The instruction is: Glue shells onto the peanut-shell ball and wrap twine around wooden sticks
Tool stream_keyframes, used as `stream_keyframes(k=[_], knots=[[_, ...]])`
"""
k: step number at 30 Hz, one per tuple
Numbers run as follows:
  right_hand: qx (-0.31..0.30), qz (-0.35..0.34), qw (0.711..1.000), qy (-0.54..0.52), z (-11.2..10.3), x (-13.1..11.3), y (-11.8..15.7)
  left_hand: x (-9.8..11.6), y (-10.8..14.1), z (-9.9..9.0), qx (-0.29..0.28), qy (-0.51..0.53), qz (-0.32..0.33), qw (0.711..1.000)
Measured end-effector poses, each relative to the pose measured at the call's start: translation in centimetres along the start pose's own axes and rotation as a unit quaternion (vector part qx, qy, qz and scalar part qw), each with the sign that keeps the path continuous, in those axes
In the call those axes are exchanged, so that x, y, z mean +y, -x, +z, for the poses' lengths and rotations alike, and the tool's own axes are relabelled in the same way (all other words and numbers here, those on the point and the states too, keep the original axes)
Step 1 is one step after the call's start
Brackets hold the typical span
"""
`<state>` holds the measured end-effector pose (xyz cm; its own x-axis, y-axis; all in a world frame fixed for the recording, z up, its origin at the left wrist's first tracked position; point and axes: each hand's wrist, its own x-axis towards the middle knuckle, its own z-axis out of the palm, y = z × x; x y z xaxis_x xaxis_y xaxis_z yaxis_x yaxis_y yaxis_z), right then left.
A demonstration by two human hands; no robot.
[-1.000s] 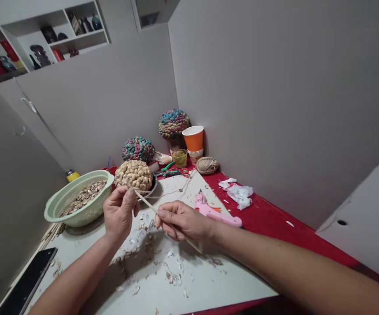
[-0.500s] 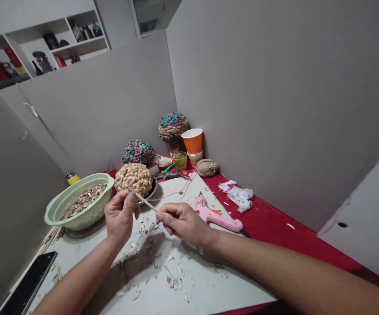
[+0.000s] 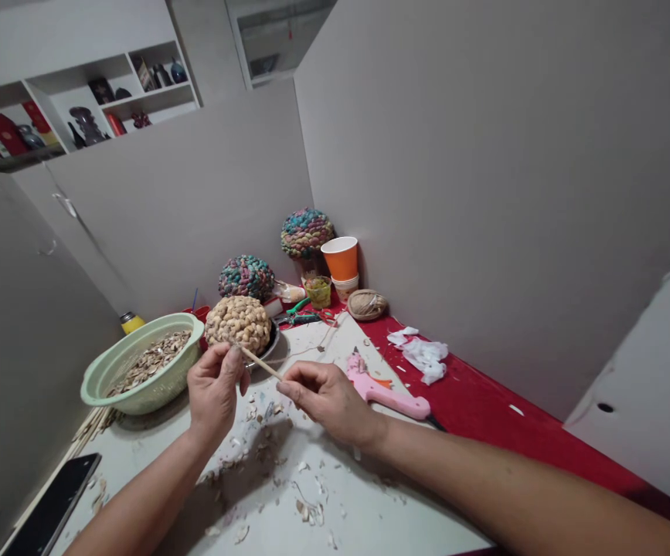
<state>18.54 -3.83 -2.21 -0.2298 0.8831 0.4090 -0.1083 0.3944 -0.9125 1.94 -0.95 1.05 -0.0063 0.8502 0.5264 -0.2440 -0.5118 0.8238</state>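
Observation:
A thin wooden stick [image 3: 261,363] slants between my two hands above the white board. My left hand [image 3: 216,386] pinches its upper left end between thumb and fingers. The lower right end is gripped by my right hand [image 3: 326,401], with its fingers curled. Just behind my left hand, a ball covered in pale shells [image 3: 238,323] rests in a dark metal bowl [image 3: 274,337]. Beyond my right hand lies a pink glue gun [image 3: 389,396].
A green basin [image 3: 158,398] of shells stands left, near sticks [image 3: 94,426] and a phone [image 3: 53,502]. Behind are two coloured balls [image 3: 246,278] [image 3: 307,232], an orange cup [image 3: 340,260], twine [image 3: 368,304] and pliers. White plastic [image 3: 424,357] lies right. Shell bits litter the board [image 3: 392,510].
The view has tilted slightly, so the scene sits a little lower. Both hands keep the stick in nearly the same pose.

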Motion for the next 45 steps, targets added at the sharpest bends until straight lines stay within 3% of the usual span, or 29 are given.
stream_keyframes(k=[4, 12, 18, 21, 33, 35, 40, 45], knots=[[-0.025, 0.007, 0.999, -0.02, -0.1, 0.1, 0.1, 0.2, 0.0, 0.2, -0.006, 0.001, 0.001, 1.0], [-0.112, 0.089, 0.984, -0.107, -0.1, 0.3, -0.3, 0.4, 0.2, 0.3, 0.0, 0.001, -0.003, 1.0], [-0.01, 0.019, 1.0, -0.014, 0.1, 0.3, -0.1, -0.6, 0.1, -0.2, 0.0, -0.024, -0.012, 1.0], [-0.011, 0.0, 1.0, 0.002, 0.1, 0.3, 0.0, -0.9, 0.1, -0.4, -0.003, -0.03, -0.011, 0.999], [-0.137, 0.085, 0.978, -0.135, -0.2, 1.0, -0.3, -0.6, 0.3, -0.5, -0.014, -0.029, 0.006, 0.999], [-0.13, 0.088, 0.98, -0.124, -0.2, 1.0, -0.3, -0.7, 0.3, -0.6, -0.01, -0.033, 0.007, 0.999], [-0.025, 0.037, 0.998, -0.033, 0.1, 0.4, -0.1, -1.3, 0.1, -0.8, -0.002, -0.041, 0.009, 0.999], [-0.033, 0.018, 0.999, -0.038, 0.1, 0.2, -0.1, -1.5, -0.1, -0.9, -0.008, -0.034, 0.015, 0.999]])
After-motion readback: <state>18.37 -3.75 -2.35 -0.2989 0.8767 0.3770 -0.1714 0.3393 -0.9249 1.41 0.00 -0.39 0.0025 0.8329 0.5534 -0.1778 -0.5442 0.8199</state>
